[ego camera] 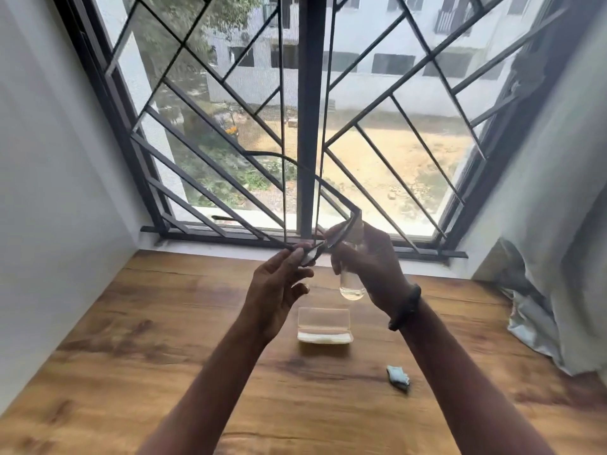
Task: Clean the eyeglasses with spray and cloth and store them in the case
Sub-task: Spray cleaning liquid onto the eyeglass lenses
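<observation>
Wooden surface [164, 339]: open clear case [325, 323] sits below both raised hands.

Right hand [371, 267]: fingers curl round the spray bottle [352, 287], nozzle end hidden.

Left hand [279, 287]: fingertips pinch the eyeglasses [312, 256] at one lens edge, temples spread towards the window.

Cloth [398, 379]: lies well apart, to the right.

Risks:
- The one-point pinch may let the frame twist or drop.
- The fingertips may smear the lens.
- A misaimed nozzle would wet the hand or surface.

wooden table [131, 339], clear case [325, 325], folded cloth [398, 378]
</observation>
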A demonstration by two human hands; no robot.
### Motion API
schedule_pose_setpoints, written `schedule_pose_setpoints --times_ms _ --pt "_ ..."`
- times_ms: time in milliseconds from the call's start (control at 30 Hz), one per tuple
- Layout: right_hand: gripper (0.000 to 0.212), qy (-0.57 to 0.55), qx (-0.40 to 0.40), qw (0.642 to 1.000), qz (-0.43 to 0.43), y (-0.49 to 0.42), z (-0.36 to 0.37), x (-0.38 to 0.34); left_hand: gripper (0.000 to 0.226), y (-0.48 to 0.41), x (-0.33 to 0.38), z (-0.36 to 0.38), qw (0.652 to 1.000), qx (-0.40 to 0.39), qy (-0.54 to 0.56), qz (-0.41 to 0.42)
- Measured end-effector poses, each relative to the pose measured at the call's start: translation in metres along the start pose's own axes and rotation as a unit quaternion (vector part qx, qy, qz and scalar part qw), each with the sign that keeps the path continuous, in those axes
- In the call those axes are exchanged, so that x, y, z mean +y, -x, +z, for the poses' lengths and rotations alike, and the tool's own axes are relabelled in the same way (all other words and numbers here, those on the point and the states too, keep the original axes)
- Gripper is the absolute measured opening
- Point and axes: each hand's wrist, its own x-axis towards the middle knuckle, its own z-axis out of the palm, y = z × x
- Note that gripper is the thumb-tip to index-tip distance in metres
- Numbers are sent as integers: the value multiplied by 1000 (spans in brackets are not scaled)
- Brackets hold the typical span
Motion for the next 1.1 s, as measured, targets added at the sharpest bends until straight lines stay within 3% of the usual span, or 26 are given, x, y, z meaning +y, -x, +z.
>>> schedule_pose_setpoints --times_ms 167,267,533,700,900,1100 --pt "14 -18 12 999 25 3 2 6 15 -3 -3 1 998 55 -12 32" --pt "31 -28 23 998 52 10 2 14 14 -7 -3 -1 992 101 -22 68" --pt "54 -45 -1 995 88 44 -4 33 11 -21 -3 -10 947 189 -138 220" --pt "54 69 -22 996 42 67 10 34 19 -29 -6 -13 910 202 -226 282" --pt "70 139 -40 989 -42 76 24 18 14 -30 -4 -4 885 170 -272 337" --pt "62 153 -26 984 -83 74 31 2 22 -23 0 4 863 158 -296 377"
